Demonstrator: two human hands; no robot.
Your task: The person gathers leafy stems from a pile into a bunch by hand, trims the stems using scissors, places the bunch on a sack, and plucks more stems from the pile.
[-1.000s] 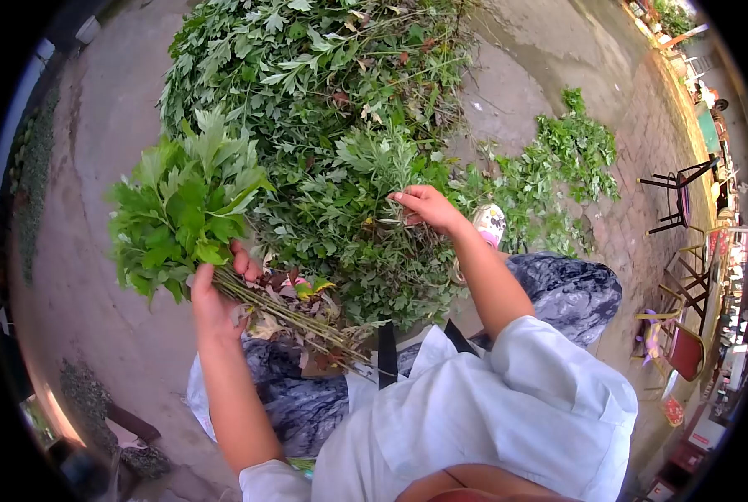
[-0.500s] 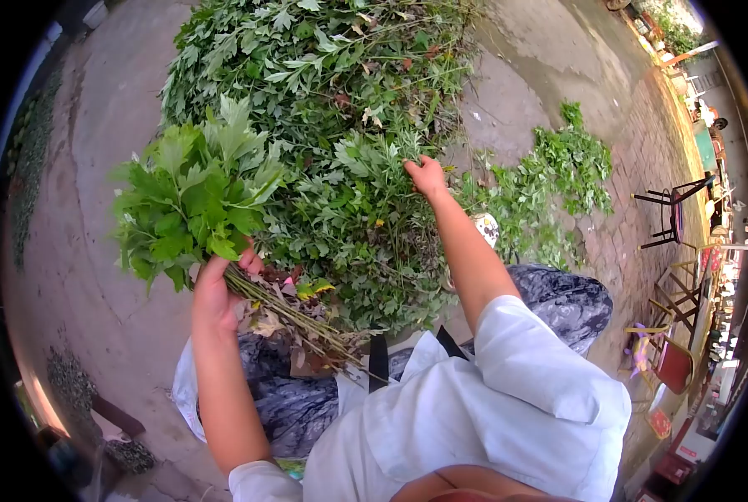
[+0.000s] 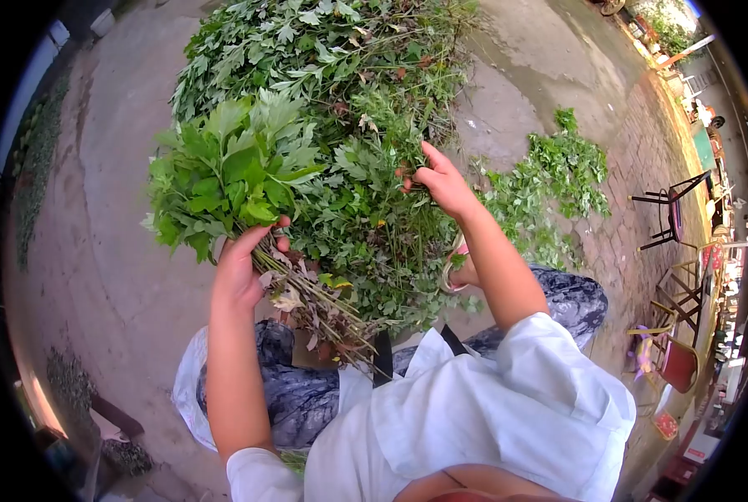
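My left hand (image 3: 244, 266) is closed round the stems of a thick bunch of leafy green cuttings (image 3: 223, 171). The leaves fan out above the fist, and the bare stems with some dry brown leaves slant down to the right toward my lap. My right hand (image 3: 446, 182) is at the right side of a big heap of cut greenery (image 3: 340, 230). Its thumb and fingers close round a fine-leaved stem (image 3: 409, 151) there, with the fingertips partly hidden by leaves.
A smaller spread of leafy cuttings (image 3: 550, 167) lies on the concrete ground (image 3: 123, 167) to the right of the heap. My knees are on either side of the near end of the heap. Folding chairs (image 3: 675, 368) and a dark stool (image 3: 673, 209) stand farther right.
My left hand and its bunch have shifted right and slightly up. My right hand has moved a little right and down, its index finger now more extended, with fine-leaved greenery at its fingers.
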